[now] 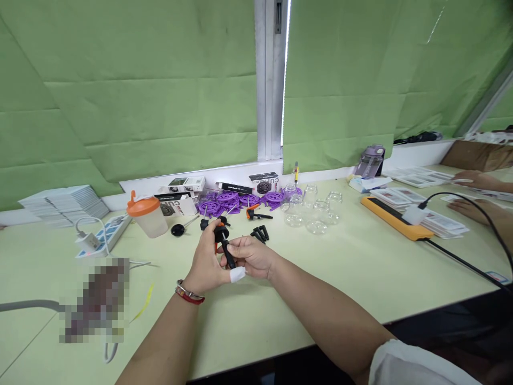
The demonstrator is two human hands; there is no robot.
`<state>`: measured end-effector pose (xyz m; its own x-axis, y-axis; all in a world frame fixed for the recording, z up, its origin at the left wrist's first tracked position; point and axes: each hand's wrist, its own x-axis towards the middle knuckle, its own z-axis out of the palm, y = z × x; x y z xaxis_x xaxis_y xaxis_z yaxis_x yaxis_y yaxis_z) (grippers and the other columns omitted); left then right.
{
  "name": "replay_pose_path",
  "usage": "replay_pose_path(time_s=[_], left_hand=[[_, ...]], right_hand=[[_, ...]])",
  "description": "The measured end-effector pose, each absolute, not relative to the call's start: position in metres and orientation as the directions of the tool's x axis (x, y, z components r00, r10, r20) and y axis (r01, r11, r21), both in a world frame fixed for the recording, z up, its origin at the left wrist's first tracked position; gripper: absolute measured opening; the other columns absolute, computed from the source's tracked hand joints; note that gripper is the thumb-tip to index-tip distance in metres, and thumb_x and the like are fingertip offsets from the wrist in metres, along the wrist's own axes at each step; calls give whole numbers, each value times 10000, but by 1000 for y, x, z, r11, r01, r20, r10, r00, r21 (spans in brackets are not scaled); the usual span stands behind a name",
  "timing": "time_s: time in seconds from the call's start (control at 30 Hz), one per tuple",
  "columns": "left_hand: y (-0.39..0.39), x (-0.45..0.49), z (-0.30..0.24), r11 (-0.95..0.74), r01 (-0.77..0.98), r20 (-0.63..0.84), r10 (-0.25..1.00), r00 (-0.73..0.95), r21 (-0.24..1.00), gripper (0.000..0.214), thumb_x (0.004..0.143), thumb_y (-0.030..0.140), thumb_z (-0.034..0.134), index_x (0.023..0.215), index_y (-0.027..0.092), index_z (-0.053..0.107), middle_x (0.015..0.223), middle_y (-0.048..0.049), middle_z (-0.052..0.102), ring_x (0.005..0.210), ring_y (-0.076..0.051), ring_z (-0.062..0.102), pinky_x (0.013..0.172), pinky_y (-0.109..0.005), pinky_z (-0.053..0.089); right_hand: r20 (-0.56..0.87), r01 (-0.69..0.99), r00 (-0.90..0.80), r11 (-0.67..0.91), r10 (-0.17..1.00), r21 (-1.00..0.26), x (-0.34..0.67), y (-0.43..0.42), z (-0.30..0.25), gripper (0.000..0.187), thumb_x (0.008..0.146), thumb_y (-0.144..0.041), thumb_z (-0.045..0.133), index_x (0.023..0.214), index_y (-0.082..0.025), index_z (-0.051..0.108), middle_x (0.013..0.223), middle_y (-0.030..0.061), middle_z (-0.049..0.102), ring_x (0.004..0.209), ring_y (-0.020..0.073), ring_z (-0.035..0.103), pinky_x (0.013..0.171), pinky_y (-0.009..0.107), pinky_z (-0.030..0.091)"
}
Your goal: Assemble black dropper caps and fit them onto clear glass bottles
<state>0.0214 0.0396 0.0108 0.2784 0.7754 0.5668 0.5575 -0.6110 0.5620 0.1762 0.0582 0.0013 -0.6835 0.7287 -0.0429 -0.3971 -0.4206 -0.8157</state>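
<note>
Both my hands meet over the middle of the pale green table (328,278), gripping one small black and orange part (224,243) with a black stem. My left hand (206,259) wraps round its upper end; a red and silver bracelet sits on that wrist. My right hand (250,256) pinches the stem from the right, and one of its fingers wears a white bandage. Just behind lie several loose black pegs (259,233) and another orange and black part (254,214).
Purple plastic wheels (240,200), small boxes (182,195), clear glass jars (316,211) and an orange-lidded cup (146,214) line the back. A power strip (104,235) lies left, an orange one (395,219) with a black cable right. Another person's hands (476,192) handle cards at far right.
</note>
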Motion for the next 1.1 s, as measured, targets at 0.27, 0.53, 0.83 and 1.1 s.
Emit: replay_pose_path(time_s=[0.27,0.53,0.83,1.1], left_hand=[[39,20,10,-586,506,547,801,243,633,1014,479,337,815,1327,231,270,1241,-124,461,1102,-299,523,943,-460,431],[43,16,11,-396,69,372,899,229,915,744,622,496,720,1208,245,336,1132,-95,529,859,-188,559,691,-310,469],[39,20,15,-183,-135,220,907,358,974,769,600,652,655,1197,241,398,1071,-94,572,727,-161,533,586,-277,431],[37,22,15,-144,-123,183,893,412,982,806,577,693,645,1212,250,422,1063,-89,590,816,-200,556,640,-302,440]], right_hand=[[-12,-377,-704,-387,710,-841,181,62,2,439,601,-437,836,811,-88,672,692,53,702,624,125,635,626,251,441],[36,-297,-478,-123,878,-947,206,91,2,370,669,-429,764,803,-98,664,623,43,686,474,82,530,544,250,413],[190,-92,-363,168,912,-981,218,99,0,307,695,-350,731,928,-156,680,805,28,664,629,96,513,571,230,388],[257,-35,-471,272,844,-962,204,85,2,322,656,-325,753,922,-155,687,873,42,619,740,136,534,640,264,415]])
